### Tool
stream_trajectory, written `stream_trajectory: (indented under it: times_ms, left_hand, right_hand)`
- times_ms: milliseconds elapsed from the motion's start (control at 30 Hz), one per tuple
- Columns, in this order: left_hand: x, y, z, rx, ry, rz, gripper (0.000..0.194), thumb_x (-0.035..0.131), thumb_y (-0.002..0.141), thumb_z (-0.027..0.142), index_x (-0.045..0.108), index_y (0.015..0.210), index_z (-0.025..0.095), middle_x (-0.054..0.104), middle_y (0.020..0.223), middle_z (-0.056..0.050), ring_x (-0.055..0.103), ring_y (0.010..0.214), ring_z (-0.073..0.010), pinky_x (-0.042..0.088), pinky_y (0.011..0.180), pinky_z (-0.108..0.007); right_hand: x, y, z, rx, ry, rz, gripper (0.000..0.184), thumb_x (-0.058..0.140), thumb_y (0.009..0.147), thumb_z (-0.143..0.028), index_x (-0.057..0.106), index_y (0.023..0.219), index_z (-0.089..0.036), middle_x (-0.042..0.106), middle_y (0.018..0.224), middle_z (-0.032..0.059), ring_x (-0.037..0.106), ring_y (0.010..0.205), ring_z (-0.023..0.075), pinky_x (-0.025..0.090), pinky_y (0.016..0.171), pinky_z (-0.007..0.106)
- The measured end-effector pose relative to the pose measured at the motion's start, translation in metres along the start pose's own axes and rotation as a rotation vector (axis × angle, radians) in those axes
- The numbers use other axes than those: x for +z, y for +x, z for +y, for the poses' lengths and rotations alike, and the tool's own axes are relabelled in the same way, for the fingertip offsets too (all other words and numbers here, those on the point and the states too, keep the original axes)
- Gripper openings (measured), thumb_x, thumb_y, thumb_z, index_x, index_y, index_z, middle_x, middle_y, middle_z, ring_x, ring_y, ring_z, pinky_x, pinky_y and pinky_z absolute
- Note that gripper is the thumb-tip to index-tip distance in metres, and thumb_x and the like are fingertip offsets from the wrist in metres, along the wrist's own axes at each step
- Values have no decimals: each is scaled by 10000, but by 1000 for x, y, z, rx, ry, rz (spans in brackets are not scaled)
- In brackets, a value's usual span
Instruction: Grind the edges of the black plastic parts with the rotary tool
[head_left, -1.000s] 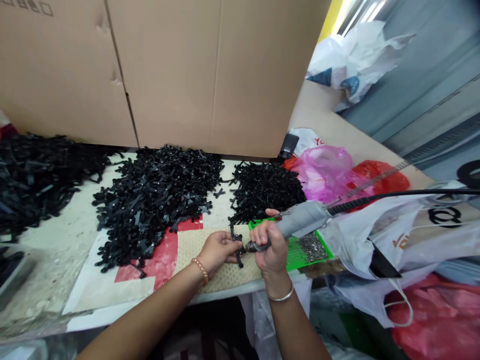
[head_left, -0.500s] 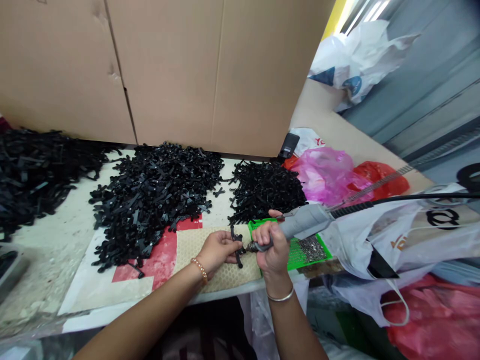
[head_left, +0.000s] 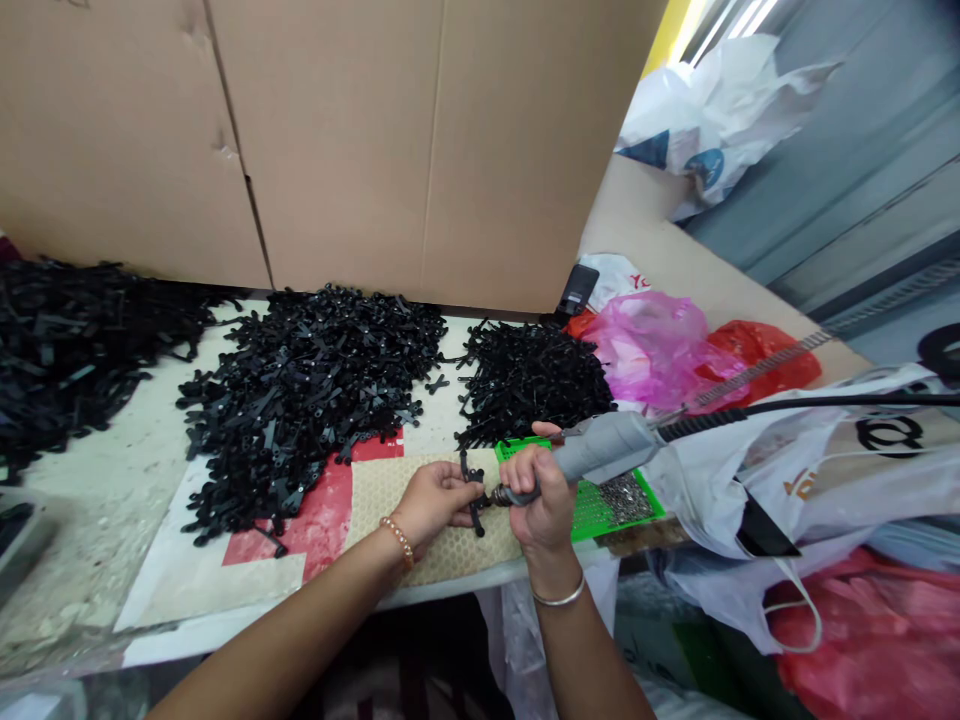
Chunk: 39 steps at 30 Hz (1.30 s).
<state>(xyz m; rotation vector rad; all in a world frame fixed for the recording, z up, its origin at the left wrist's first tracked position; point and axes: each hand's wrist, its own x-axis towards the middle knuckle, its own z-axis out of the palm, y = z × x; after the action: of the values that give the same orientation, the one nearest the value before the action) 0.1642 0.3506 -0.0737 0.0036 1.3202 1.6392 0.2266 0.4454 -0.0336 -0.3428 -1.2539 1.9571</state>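
My left hand [head_left: 435,500] pinches a small black plastic part [head_left: 475,515] over a beige honeycomb-patterned mat [head_left: 442,560]. Wrapped round the front of a grey electric screwdriver [head_left: 600,450] is my right hand [head_left: 540,490]. The screwdriver lies nearly level, its tip pointing left at the black part. The tip meets the part or sits very close to it; my fingers partly cover that spot. Behind my right hand, a green tray [head_left: 592,518] holds many small metal screws [head_left: 624,498].
Heaps of black plastic parts [head_left: 322,370] lie along the table, with a smaller heap [head_left: 532,380] behind the tray. A tall cardboard box [head_left: 345,140] stands behind. At the right are a pink bag [head_left: 652,340], white bags and the screwdriver's black cable [head_left: 825,401]. A coiled spring [head_left: 765,370] runs above it.
The screwdriver and my right hand have shifted very slightly to the left. My left hand keeps its hold on the black part, almost unmoved.
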Motion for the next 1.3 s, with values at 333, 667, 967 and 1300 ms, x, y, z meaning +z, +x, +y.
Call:
stream_trajectory:
  times_ms: [333, 667, 967, 1300]
  left_hand:
    - [-1, 0, 0, 7, -1, -10, 306, 828, 620, 235, 569, 732, 119, 633, 646, -25, 632, 585, -138, 535, 506, -210]
    - [1, -1, 3, -16, -7, -2, 251, 797, 652, 182, 571, 737, 114, 642, 642, -32, 627, 568, -137, 536, 500, -216]
    - [-1, 2, 1, -26, 6, -8, 251, 803, 629, 196, 597, 730, 93, 666, 684, -69, 642, 610, -155, 541, 508, -222]
    - [10, 15, -24, -58, 13, 134, 329, 867, 525, 302, 594, 593, 132, 560, 497, -14, 530, 416, -141, 444, 369, -233]
  right_hand:
    - [-1, -1, -2, -16, -68, 8, 314, 647, 757, -386, 482, 975, -233, 309, 457, -111, 284, 381, 90, 318, 425, 217]
    - [-1, -1, 1, -40, -74, -1, 289, 637, 773, -365, 489, 983, -233, 311, 467, -107, 291, 384, 90, 318, 422, 209]
    - [-2, -5, 7, -56, -102, -94, 221, 606, 822, -325, 496, 985, -223, 342, 493, -96, 318, 407, 87, 341, 447, 209]
    - [-24, -6, 11, 127, -382, -136, 370, 654, 767, -550, 484, 805, -224, 331, 472, -77, 322, 377, 96, 356, 376, 221]
